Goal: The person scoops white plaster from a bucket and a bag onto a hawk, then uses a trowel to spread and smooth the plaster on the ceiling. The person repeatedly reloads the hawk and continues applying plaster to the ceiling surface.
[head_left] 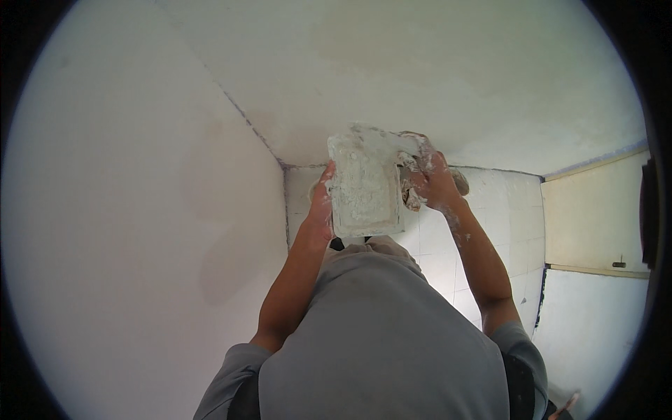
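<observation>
In front of my body I hold up a rectangular white tray, its face coated with wet white plaster. My left hand grips the tray's left edge; its fingers pass behind and are mostly hidden. At the tray's upper right, my right hand is closed round a plaster-smeared trowel. Plaster covers most of this tool, and its blade seems to lie across the tray's top edge, where tool and plaster are hard to separate. White smears mark my right fingers, wrist and forearm.
A pale wall with damp-looking patches rises close on my left. Another plastered wall stands ahead, meeting it at a dark corner line. Light floor tiles lie below. At the right is a cream door panel with a small latch.
</observation>
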Demonstrator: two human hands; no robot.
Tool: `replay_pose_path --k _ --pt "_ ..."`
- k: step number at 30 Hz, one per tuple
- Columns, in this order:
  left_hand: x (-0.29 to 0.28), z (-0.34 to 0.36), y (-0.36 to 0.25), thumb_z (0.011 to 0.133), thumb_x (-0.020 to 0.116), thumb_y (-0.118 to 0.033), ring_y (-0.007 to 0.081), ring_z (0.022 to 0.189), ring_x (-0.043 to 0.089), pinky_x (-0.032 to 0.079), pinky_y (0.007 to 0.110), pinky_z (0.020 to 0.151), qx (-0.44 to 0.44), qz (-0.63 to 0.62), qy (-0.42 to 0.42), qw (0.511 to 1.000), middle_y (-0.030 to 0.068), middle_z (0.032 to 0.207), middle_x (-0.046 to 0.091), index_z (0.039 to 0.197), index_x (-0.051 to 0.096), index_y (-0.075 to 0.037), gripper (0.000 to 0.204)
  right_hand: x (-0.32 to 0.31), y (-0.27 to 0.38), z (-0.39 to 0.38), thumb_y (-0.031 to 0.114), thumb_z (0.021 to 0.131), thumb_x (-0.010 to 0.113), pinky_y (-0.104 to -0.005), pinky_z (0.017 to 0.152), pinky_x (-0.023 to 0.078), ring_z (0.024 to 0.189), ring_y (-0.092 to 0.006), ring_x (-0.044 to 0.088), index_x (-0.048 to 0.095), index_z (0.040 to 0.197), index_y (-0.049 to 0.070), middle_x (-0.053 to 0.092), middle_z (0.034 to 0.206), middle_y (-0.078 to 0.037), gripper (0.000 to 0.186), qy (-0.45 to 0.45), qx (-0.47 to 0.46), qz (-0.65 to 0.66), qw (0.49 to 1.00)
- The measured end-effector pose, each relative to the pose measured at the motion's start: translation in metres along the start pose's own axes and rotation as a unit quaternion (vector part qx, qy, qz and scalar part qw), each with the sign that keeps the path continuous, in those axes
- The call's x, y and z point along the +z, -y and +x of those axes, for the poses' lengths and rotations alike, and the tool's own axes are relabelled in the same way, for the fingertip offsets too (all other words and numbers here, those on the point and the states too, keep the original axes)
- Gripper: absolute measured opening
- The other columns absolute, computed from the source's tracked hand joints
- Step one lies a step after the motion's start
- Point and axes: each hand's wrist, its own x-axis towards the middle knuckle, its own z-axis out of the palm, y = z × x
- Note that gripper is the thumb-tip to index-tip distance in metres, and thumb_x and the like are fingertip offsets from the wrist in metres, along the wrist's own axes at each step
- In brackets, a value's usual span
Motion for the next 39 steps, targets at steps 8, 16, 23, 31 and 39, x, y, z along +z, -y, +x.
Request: replay_pose_path --k 8,16,23,31,39 --pt "0.006 -0.002 0.004 0.095 0.044 -0.056 0.0285 0.113 0.06 0.052 0.046 0.094 0.036 0.04 -0.049 0.997 0.0145 0.128 0.056 0.139 0.042 -0.008 0.065 -0.013 0.046 -0.02 0.019 0.09 0.056 -0.0429 0.1 0.041 0.12 -0.0409 0.046 0.03 0.145 0.005 0.048 0.13 -0.025 0.062 0.046 0.056 0.009 0.997" --pt "0.0 0.003 0.009 0.095 0.038 -0.06 0.031 0.119 0.056 0.049 0.05 0.098 0.053 -0.001 0.005 0.999 0.0153 0.134 0.052 0.141 0.038 -0.008 0.07 0.037 0.03 -0.05 0.003 0.092 0.058 -0.0328 0.102 0.039 0.121 -0.0205 0.047 0.032 0.143 0.002 0.048 0.134 -0.013 0.057 -0.065 0.134 0.381 0.912" --pt "-0.003 0.005 0.01 0.093 0.038 -0.063 0.0344 0.122 0.053 0.045 0.055 0.1 0.021 -0.02 0.024 0.999 0.0172 0.136 0.049 0.143 0.036 -0.01 0.073 0.022 0.035 -0.051 -0.014 0.079 0.046 -0.034 0.099 0.043 0.109 -0.0315 0.06 0.04 0.138 0.005 0.064 0.116 -0.014 0.062 0.11 -0.157 0.058 0.98" --pt "0.019 -0.002 0.007 0.094 0.038 -0.062 0.0333 0.114 0.059 0.05 0.053 0.095 0.014 0.029 -0.036 0.999 0.0173 0.133 0.052 0.141 0.039 -0.007 0.072 -0.008 0.014 -0.01 0.004 0.087 0.058 -0.0389 0.088 0.053 0.102 -0.0298 0.064 0.054 0.126 0.011 0.066 0.112 -0.014 0.041 -0.052 -0.193 -0.032 0.979" --pt "0.009 -0.002 0.005 0.095 0.04 -0.058 0.0316 0.112 0.06 0.053 0.049 0.092 0.017 0.001 -0.018 1.0 0.0172 0.13 0.055 0.139 0.042 -0.007 0.067 -0.003 0.035 0.011 0.0 0.082 0.054 -0.0402 0.091 0.048 0.098 -0.0341 0.062 0.053 0.128 0.009 0.062 0.117 -0.015 0.047 0.112 -0.127 0.066 0.983"
